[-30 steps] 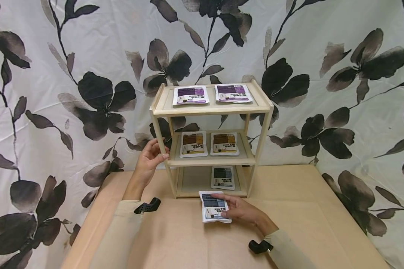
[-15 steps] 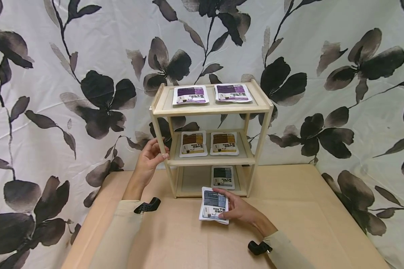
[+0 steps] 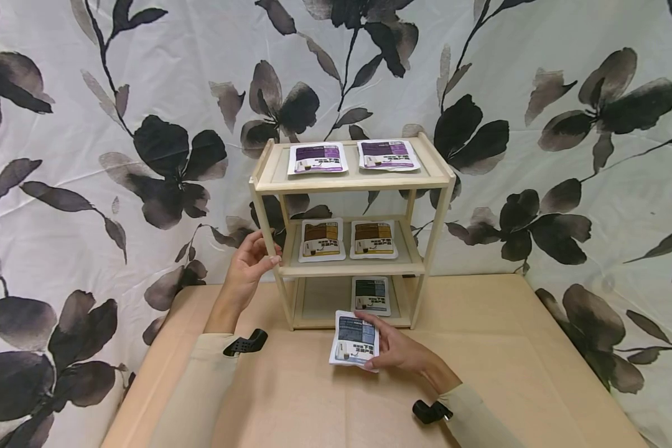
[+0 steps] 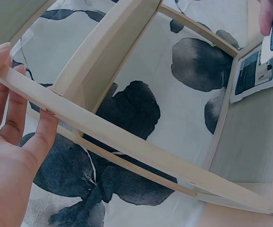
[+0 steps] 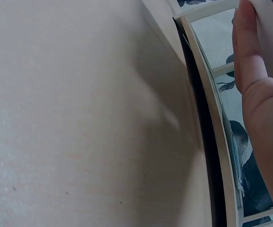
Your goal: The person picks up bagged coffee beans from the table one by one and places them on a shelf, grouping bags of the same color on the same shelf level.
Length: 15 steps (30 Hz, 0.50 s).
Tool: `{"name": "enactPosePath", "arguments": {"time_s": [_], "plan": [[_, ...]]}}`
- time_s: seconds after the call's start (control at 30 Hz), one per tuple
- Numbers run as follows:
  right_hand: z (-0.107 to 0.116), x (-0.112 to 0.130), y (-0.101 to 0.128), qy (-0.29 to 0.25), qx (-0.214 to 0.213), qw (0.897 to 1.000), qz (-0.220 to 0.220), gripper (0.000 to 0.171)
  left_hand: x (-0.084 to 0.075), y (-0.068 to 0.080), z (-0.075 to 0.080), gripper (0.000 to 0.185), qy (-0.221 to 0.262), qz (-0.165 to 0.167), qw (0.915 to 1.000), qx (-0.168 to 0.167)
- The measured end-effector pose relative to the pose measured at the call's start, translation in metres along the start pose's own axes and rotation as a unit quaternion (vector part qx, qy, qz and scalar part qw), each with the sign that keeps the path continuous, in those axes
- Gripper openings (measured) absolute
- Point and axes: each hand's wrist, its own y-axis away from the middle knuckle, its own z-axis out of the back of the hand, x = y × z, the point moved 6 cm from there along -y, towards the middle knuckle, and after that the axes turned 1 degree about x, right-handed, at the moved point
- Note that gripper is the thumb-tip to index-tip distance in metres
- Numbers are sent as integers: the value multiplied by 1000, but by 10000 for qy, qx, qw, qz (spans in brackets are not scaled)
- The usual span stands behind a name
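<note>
A small three-tier wooden shelf (image 3: 351, 271) stands upright on the table. My left hand (image 3: 245, 270) grips its left front post, with the thumb on one side and the fingers round the other in the left wrist view, where the post (image 4: 127, 146) runs diagonally. In my right hand (image 3: 402, 350) is a flat white pouch with a dark blue label (image 3: 354, 339), pinched at its right edge just in front of the bottom tier. The right wrist view shows the pale back of this pouch (image 5: 271, 38). A similar dark-labelled pouch (image 3: 371, 295) lies on the bottom tier's right half.
Two purple-labelled pouches, a left one (image 3: 317, 158) and a right one (image 3: 388, 155), lie on the top tier. The middle tier bears two brown-labelled pouches (image 3: 322, 240). Behind the table (image 3: 481, 336) hangs a floral cloth (image 3: 369, 74).
The pouch in my right hand has shifted slightly toward the shelf and turned a little, its top edge now overlapping the bottom tier's front. My left hand stays on the post.
</note>
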Motion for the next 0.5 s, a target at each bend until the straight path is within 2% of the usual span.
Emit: {"name": "enactPosePath", "arguments": {"time_s": [0.27,0.4,0.5], "plan": [[1,4,0,42,-126,9999,58,109,-1,0,0,58,20,-5,10000,-21],[3,5,-1,221,-59,9996,183,102,-1,0,-1,58,-13,4,10000,-49],[6,3,0,484,-211,9986,29,92,-2,0,0,58,-37,7,9999,-95]]}}
